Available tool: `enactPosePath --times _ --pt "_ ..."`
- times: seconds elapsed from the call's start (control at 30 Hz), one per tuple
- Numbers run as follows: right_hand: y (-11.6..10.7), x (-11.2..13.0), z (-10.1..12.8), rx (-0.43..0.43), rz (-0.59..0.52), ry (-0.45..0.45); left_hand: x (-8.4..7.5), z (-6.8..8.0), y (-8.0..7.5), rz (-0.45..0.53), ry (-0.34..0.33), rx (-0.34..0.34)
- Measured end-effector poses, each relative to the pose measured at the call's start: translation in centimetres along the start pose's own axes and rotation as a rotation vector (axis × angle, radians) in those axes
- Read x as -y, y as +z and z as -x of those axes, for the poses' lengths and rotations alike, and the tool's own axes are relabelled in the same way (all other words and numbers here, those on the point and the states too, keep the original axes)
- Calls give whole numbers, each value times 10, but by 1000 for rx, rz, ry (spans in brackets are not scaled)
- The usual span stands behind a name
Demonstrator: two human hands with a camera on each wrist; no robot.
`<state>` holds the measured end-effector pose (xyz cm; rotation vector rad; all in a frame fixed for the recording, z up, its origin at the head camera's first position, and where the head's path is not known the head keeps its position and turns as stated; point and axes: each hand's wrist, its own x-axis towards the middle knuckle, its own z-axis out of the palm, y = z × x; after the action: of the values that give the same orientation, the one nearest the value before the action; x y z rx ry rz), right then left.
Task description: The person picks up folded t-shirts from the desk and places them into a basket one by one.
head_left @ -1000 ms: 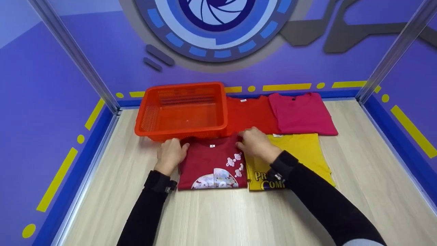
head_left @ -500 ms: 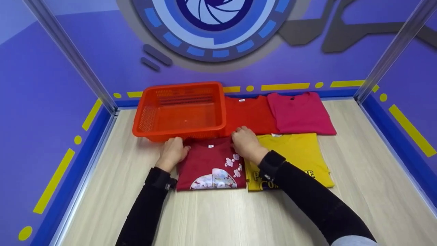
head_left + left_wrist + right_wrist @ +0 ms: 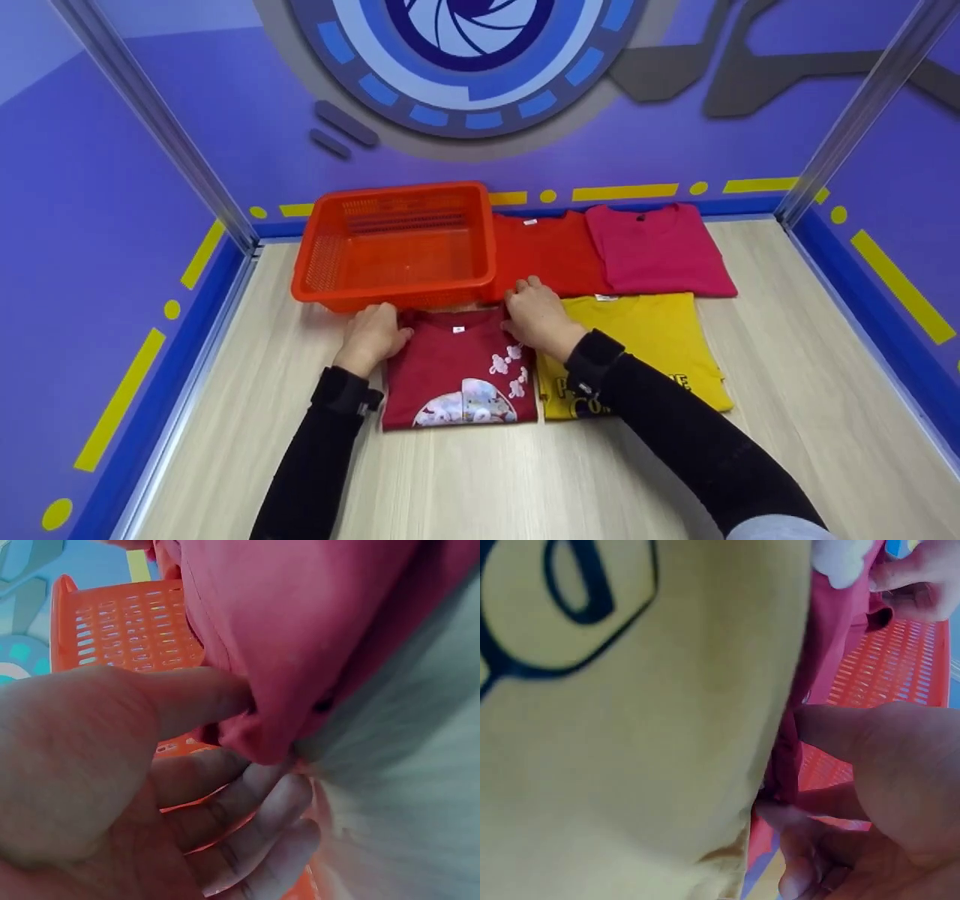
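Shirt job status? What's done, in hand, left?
Done: red shirt, pink shirt and yellow shirt look folded and lie flat.
In hand: dark red shirt, folded, top corners pinched by left hand and right hand.
Left: releasing it, perhaps after lining up; its front edge sits slightly nearer the person than the yellow shirt's. Orange basket looks empty; if it's the destination, all four remain.
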<state>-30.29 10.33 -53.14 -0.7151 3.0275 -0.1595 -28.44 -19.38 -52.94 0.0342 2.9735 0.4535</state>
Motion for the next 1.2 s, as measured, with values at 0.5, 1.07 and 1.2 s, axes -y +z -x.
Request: enactPosePath --times 0.5,1.07,1.2 --pt "6 10 0 33 -60 -13 0 -3 8 68 89 -22" --pt "-23 -29 26 -14 -545 -33 15 22 -30 296 308 -103" --pt "-24 -33 28 17 -548 -17 11 26 -34 321 334 -97"
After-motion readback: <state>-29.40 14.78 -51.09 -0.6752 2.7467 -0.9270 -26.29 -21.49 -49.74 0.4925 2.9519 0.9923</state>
